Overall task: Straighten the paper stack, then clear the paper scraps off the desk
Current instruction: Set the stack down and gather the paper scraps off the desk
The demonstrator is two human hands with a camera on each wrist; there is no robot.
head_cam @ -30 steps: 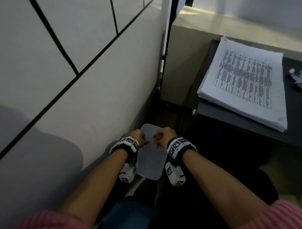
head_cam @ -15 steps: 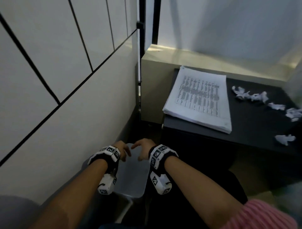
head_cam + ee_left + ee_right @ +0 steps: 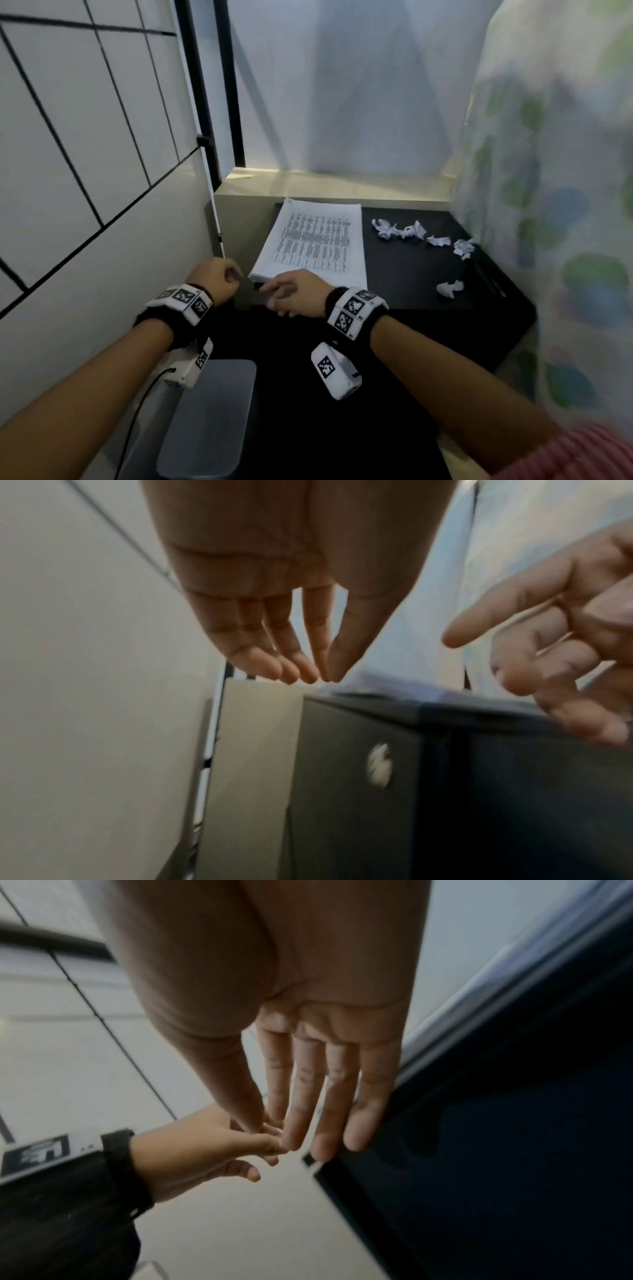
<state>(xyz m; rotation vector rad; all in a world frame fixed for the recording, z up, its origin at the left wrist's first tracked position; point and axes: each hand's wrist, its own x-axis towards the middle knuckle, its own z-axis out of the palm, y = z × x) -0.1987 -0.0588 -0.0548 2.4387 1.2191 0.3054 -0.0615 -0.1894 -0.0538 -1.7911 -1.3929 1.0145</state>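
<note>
A stack of printed paper (image 3: 315,243) lies at the left end of the black desk (image 3: 411,294), with its sheets slightly fanned. Several crumpled white scraps (image 3: 399,229) lie in a loose row to its right, and one scrap (image 3: 449,288) sits nearer me. My left hand (image 3: 227,275) hovers just off the desk's near-left corner, its fingers (image 3: 291,669) relaxed and empty. My right hand (image 3: 274,298) hangs at the stack's near corner with straight, empty fingers (image 3: 318,1139). The stack's edge (image 3: 394,689) shows just above the desk's side.
A translucent grey bin (image 3: 212,418) stands on the floor below my left wrist, between the tiled wall (image 3: 85,171) and the desk. A beige ledge (image 3: 325,186) runs behind the desk. A patterned curtain (image 3: 548,240) hangs along the desk's right edge.
Both hands have come up from the bin's rim to the desk's near-left corner. The head view has swung up, so the whole desk and the scraps now show.
</note>
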